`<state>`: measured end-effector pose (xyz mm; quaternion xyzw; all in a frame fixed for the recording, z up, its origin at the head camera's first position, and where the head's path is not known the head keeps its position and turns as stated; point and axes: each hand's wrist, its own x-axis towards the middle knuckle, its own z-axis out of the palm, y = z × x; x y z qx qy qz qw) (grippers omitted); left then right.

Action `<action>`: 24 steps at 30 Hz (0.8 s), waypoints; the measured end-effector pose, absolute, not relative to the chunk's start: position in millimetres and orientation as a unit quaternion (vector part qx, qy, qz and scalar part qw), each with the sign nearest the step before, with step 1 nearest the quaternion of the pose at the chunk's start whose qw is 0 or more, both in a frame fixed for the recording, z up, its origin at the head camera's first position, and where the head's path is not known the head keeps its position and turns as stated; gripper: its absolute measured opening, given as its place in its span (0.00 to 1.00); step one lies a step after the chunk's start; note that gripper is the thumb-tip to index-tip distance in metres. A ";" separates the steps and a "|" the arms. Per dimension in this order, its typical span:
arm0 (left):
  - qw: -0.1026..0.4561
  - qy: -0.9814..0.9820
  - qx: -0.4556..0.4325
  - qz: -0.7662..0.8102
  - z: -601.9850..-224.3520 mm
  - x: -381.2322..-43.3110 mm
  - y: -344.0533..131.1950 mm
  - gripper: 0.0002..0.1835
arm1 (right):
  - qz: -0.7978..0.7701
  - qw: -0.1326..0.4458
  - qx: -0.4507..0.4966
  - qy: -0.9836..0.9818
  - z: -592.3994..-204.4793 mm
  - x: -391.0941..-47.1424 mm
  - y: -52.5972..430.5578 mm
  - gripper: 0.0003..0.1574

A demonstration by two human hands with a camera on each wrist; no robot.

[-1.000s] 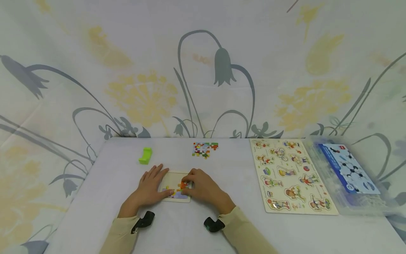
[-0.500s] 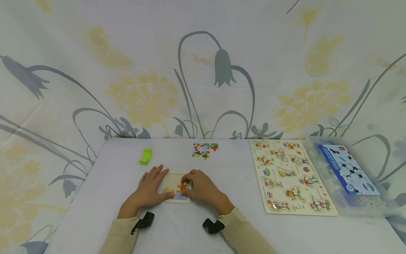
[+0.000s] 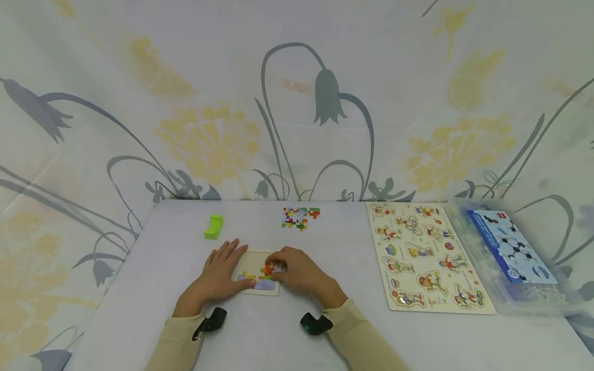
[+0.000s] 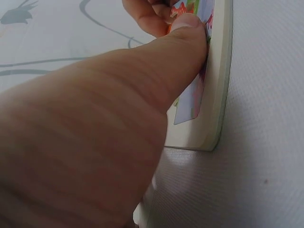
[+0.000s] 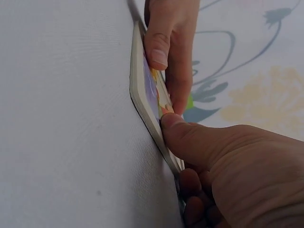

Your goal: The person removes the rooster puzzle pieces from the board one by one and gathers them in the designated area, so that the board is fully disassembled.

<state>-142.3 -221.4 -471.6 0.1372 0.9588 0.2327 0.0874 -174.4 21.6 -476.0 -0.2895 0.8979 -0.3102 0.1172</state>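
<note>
A small cream puzzle board lies in the middle of the table, with a row of lilac jigsaw pieces along its near edge. My left hand rests flat over the board's left side, fingers straight, its thumb pressing on the near pieces. At the right side, my right hand has curled fingers and pinches an orange puzzle piece between thumb and forefinger, against the board. That hand partly covers the piece. In the right wrist view, the right thumb touches the picture side of the board.
Several loose jigsaw pieces lie beyond the board. A light green block stands back left. To the right are a large picture puzzle board and a clear plastic box with a blue-and-white molecule-print sheet.
My right hand's fingers shift slightly on the orange puzzle piece, and the right wrist has moved a little to the right. The left hand has stayed in place.
</note>
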 end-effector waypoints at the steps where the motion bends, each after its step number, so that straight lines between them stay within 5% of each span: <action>1: 0.087 0.959 0.137 0.233 -471.3 -142.3 -221.3 0.50 | -0.311 0.116 -0.292 0.897 -476.2 -174.6 21.8 0.18; 24: 0.088 0.958 0.139 0.234 -467.0 -140.6 -219.9 0.49 | -0.286 0.133 -0.318 0.894 -473.3 -178.1 25.0 0.24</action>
